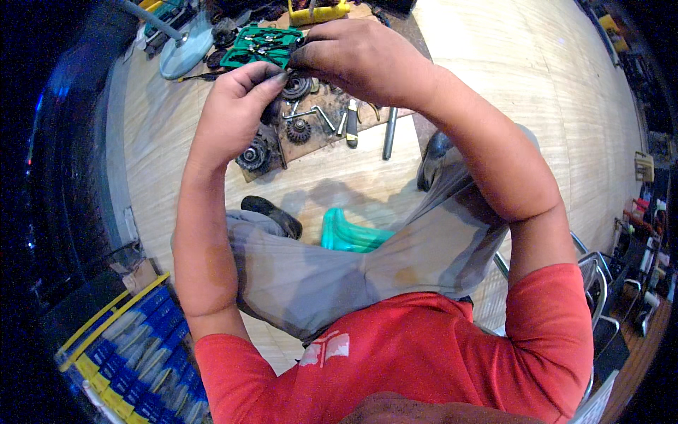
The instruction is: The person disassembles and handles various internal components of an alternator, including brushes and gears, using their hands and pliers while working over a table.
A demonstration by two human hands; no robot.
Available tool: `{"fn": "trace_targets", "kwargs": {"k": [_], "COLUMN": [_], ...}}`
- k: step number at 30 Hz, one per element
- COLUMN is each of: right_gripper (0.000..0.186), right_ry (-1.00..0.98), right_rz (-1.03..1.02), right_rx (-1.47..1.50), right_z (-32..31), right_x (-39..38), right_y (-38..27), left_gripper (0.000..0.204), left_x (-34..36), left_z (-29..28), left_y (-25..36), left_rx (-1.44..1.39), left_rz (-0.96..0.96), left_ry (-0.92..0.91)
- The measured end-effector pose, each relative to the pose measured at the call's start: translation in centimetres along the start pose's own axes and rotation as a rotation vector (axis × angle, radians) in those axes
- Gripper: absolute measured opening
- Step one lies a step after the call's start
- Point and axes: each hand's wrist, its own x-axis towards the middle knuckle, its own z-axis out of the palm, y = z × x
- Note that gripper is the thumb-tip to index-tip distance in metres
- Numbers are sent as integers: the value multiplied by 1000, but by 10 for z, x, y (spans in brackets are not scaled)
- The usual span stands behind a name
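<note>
My left hand [236, 113] is closed at the front edge of a green case of tools [251, 46]; whatever its fingertips hold is too small to make out. My right hand [353, 56] is curled just right of the case, close to my left fingertips, with its contents hidden. Below them on a dirty board [307, 148] lie a dark ringed metal part [296, 87], a toothed gear [299, 131], a larger gear assembly [252, 157], a bent metal key [323, 119] and a black-handled knife [352, 124]. A metal tube [390, 134] lies at the right.
A pale pedestal base [183, 58] and a yellow box [318, 10] sit at the back. My shoes and a teal plastic object [342, 233] are below the board. A blue and yellow rack [127, 332] stands lower left; a metal-framed chair [597, 275] is at right.
</note>
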Motion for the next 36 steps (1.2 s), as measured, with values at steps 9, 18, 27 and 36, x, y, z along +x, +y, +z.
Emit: {"fn": "trace_targets", "kwargs": {"k": [9,18,27,36], "right_gripper": [27,17,11,11], "right_ry": [-165,-203,-235,-315], "right_rz": [384,236,65,184], "right_rx": [521,163,-52,139], "right_z": [-3,2,9,4], "right_x": [-3,-2,-3,-3], "right_y": [4,0,0,-7], "left_gripper": [11,18,9,6], "left_x": [-2,-6,-3,-5], "left_z": [11,8,10,4], "left_y": [6,7,7,7], "left_rx": [849,979,861,927], "left_rz": [651,576,405,519], "left_ry": [317,211,150,58]}}
